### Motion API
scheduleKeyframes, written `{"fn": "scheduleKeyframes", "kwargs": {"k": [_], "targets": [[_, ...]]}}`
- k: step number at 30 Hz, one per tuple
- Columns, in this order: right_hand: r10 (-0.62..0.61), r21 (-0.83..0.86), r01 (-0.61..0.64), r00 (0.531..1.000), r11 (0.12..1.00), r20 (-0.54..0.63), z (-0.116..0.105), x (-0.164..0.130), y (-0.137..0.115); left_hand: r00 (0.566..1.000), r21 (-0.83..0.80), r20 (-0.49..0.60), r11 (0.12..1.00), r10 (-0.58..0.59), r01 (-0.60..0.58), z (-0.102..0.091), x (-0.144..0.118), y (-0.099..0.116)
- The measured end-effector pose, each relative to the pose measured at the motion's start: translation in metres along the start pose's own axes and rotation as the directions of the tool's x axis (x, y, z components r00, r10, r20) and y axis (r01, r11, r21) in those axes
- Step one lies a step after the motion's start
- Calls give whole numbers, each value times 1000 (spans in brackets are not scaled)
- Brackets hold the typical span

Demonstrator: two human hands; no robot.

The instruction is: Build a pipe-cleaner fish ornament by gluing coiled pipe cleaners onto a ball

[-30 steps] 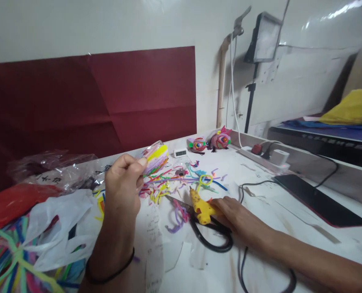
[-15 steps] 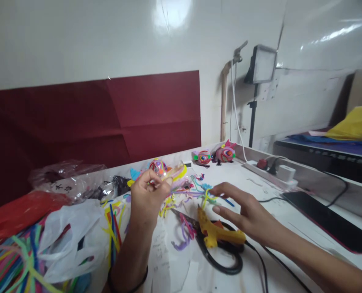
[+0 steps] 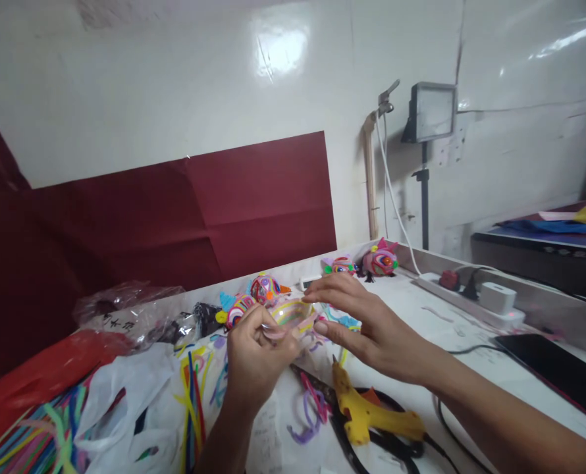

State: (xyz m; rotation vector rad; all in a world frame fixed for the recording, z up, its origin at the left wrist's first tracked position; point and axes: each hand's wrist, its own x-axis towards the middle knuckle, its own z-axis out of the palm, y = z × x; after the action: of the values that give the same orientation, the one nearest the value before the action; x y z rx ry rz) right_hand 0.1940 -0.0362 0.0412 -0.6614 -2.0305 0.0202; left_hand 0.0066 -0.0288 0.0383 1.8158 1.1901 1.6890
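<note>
My left hand (image 3: 261, 359) pinches a small rounded craft piece (image 3: 293, 316) striped with yellow and pink pipe cleaners. My right hand (image 3: 367, 322) reaches to the right edge of that piece, its fingers stretched and thumb apart; whether the fingertips touch it I cannot tell. Below the hands lies a yellow glue gun (image 3: 367, 415) on top of black-handled scissors (image 3: 349, 447). Curled purple pipe cleaners (image 3: 305, 424) rest beside the scissors' blades.
Several colourful fish-like pipe-cleaner figures (image 3: 382, 260) stand along the tray's back edge. Bundled pipe cleaners (image 3: 36, 434) and a white plastic bag (image 3: 125, 395) lie at left. A power strip (image 3: 471, 299), a black phone (image 3: 559, 372) and cords are at right.
My right hand has moved up and left, from beside the glue gun tip to the craft piece. The piece has turned in my left hand, showing its striped face. The view has shifted.
</note>
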Motion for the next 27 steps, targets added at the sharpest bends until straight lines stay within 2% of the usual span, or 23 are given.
{"fn": "scheduleKeyframes", "kwargs": {"k": [6,10,17,27], "targets": [[-2,85,-1,999,996,34,6,3,15,999,42,45,999,-18,16,3,-1,-11],[68,193,-77,996,978,55,7,2,20,996,43,74,998,-54,51,6,-1,-16],[145,261,-173,982,950,125,6,4,30,994,127,110,992,4,-18,12,-1,-22],[158,321,-220,965,921,210,4,0,40,965,129,262,990,21,-57,12,0,-28]]}}
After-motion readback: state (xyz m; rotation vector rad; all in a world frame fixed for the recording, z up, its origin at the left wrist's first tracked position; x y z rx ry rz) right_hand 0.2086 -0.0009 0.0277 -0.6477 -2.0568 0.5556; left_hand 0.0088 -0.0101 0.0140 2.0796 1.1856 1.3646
